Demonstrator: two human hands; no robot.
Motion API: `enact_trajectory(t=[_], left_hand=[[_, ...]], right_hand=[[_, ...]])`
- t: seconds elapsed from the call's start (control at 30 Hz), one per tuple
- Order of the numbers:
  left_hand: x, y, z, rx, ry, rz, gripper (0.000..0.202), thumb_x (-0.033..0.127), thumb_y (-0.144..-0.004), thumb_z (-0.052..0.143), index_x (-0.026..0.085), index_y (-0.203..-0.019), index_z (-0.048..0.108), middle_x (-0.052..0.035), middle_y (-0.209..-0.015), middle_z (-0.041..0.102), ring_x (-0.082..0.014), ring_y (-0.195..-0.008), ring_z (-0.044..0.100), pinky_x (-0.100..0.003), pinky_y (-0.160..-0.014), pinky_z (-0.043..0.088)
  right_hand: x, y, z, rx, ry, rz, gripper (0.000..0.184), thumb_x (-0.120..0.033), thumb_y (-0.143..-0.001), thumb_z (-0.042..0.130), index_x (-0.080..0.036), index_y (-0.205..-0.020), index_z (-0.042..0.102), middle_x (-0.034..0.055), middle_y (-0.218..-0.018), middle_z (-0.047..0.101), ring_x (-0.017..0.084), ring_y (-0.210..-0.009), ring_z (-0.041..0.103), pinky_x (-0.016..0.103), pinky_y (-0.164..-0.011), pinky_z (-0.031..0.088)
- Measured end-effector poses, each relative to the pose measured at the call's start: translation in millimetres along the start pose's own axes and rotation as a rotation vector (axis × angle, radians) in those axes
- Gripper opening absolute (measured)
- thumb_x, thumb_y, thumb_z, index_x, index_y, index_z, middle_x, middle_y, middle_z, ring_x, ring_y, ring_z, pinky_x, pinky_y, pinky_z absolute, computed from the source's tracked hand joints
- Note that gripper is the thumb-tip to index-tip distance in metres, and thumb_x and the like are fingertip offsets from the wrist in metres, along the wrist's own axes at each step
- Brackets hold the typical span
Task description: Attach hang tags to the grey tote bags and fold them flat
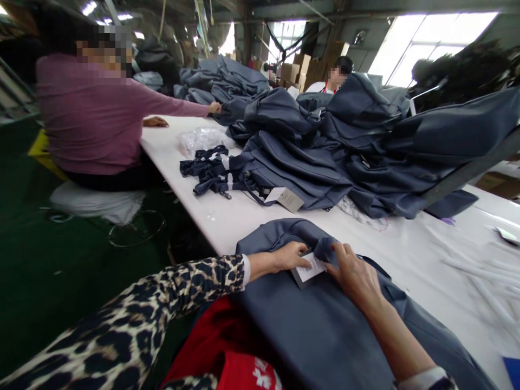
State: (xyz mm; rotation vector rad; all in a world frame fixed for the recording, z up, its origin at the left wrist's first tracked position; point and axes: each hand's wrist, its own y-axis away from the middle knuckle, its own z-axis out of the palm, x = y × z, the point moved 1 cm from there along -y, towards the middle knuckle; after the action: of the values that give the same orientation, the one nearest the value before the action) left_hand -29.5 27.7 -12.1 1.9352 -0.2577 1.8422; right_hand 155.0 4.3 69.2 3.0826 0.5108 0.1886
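Note:
A large dark blue bag point(309, 319) of smooth, leather-like material lies in front of me over the table's near edge. My left hand point(290, 257) pinches the hang tags point(311, 271), a white one over a dark grey one, near the bag's top. On the other side of the tags, my right hand point(357, 276) has its fingers closed on a folded flap point(325, 248) of the bag. Its thumb reaches the white tag's right edge. What lies under the right palm is hidden.
More blue bags point(300, 162) are heaped across the white table point(203, 216). Bundled straps point(215, 168) and clear plastic bags point(203, 141) lie at their left. A co-worker in a mauve top point(93, 119) sits at the left, one hand on the pile. Another person point(333, 78) is behind the heap.

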Motion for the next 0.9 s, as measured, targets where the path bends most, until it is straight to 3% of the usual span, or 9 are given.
enact_trajectory(t=[0.1, 0.23, 0.3, 0.37, 0.47, 0.57, 0.67, 0.8, 0.9], left_hand=[[-1.1, 0.0, -0.9, -0.005, 0.030, 0.012, 0.026, 0.015, -0.067, 0.075, 0.012, -0.091, 0.066, -0.0011, -0.084, 0.070, -0.0159, -0.074, 0.064, -0.025, -0.066, 0.049], [-2.2, 0.7, 0.0, -0.029, 0.094, 0.022, 0.030, 0.016, -0.068, 0.077, 0.012, -0.096, 0.067, -0.0046, -0.093, 0.072, -0.0180, -0.081, 0.068, -0.027, -0.071, 0.052], [-3.0, 0.6, 1.0, -0.050, 0.130, 0.019, 0.031, 0.017, -0.070, 0.075, 0.013, -0.100, 0.067, -0.0061, -0.098, 0.073, -0.0183, -0.083, 0.069, -0.028, -0.073, 0.054], [-4.2, -0.5, 1.7, -0.067, 0.153, 0.006, 0.031, 0.016, -0.071, 0.075, 0.013, -0.101, 0.067, -0.0064, -0.099, 0.073, -0.0177, -0.082, 0.069, -0.028, -0.073, 0.055], [-5.6, -3.7, 2.1, -0.071, 0.165, -0.027, 0.029, 0.013, -0.069, 0.075, 0.012, -0.097, 0.067, -0.0056, -0.095, 0.074, -0.0158, -0.077, 0.069, -0.026, -0.069, 0.056], [-4.8, -5.8, 4.0, -0.078, 0.173, -0.080, 0.025, 0.016, -0.070, 0.076, 0.012, -0.092, 0.065, -0.0052, -0.087, 0.074, -0.0165, -0.070, 0.070, -0.024, -0.058, 0.056], [-1.9, -4.4, 7.3, -0.110, 0.186, -0.125, 0.025, 0.019, -0.072, 0.074, 0.013, -0.093, 0.061, -0.0061, -0.087, 0.074, -0.0185, -0.064, 0.070, -0.024, -0.045, 0.055], [2.4, -0.4, 10.1, -0.117, 0.191, -0.141, 0.023, 0.020, -0.075, 0.072, 0.014, -0.092, 0.058, -0.0077, -0.088, 0.073, -0.0184, -0.064, 0.071, -0.021, -0.041, 0.054], [3.7, 0.4, 11.4, -0.104, 0.187, -0.133, 0.024, 0.023, -0.075, 0.072, 0.013, -0.092, 0.058, -0.0085, -0.088, 0.072, -0.0181, -0.066, 0.071, -0.020, -0.041, 0.054]], right_hand=[[10.3, -6.1, -14.8, -0.053, -0.018, 0.042, 0.021, -0.037, -0.099, 0.045, -0.028, -0.111, 0.060, 0.0042, -0.087, 0.071, 0.023, -0.072, 0.068, 0.029, -0.053, 0.031], [48.1, -31.7, -47.9, 0.139, 0.073, 0.242, 0.028, -0.045, -0.097, 0.043, -0.031, -0.110, 0.064, 0.0057, -0.083, 0.071, 0.024, -0.065, 0.062, 0.031, -0.053, 0.029], [71.0, -51.0, -54.4, 0.216, 0.083, 0.331, 0.032, -0.048, -0.095, 0.044, -0.031, -0.112, 0.065, 0.0083, -0.084, 0.071, 0.026, -0.067, 0.062, 0.033, -0.055, 0.030], [91.0, -69.1, -47.0, 0.232, 0.024, 0.397, 0.033, -0.047, -0.093, 0.046, -0.029, -0.112, 0.067, 0.0111, -0.087, 0.071, 0.027, -0.072, 0.062, 0.034, -0.058, 0.033], [109.5, -86.0, -14.5, 0.191, -0.077, 0.450, 0.028, -0.038, -0.089, 0.050, -0.026, -0.103, 0.071, 0.0130, -0.086, 0.071, 0.027, -0.073, 0.063, 0.034, -0.059, 0.037], [112.9, -89.8, 24.0, 0.150, -0.185, 0.437, 0.020, -0.030, -0.083, 0.055, -0.024, -0.089, 0.073, 0.0107, -0.077, 0.070, 0.024, -0.068, 0.062, 0.033, -0.058, 0.040], [106.8, -87.3, 47.7, 0.166, -0.340, 0.339, 0.024, -0.024, -0.078, 0.055, -0.025, -0.096, 0.071, 0.0062, -0.082, 0.071, 0.022, -0.072, 0.064, 0.032, -0.064, 0.045], [97.4, -76.0, 49.9, 0.293, -0.539, 0.251, 0.045, -0.022, -0.078, 0.052, -0.025, -0.123, 0.061, 0.0074, -0.113, 0.066, 0.020, -0.085, 0.065, 0.034, -0.081, 0.047], [91.8, -61.0, 44.2, 0.412, -0.656, 0.326, 0.036, -0.038, -0.087, 0.050, -0.021, -0.116, 0.061, 0.0112, -0.115, 0.062, 0.023, -0.088, 0.062, 0.037, -0.082, 0.045]])
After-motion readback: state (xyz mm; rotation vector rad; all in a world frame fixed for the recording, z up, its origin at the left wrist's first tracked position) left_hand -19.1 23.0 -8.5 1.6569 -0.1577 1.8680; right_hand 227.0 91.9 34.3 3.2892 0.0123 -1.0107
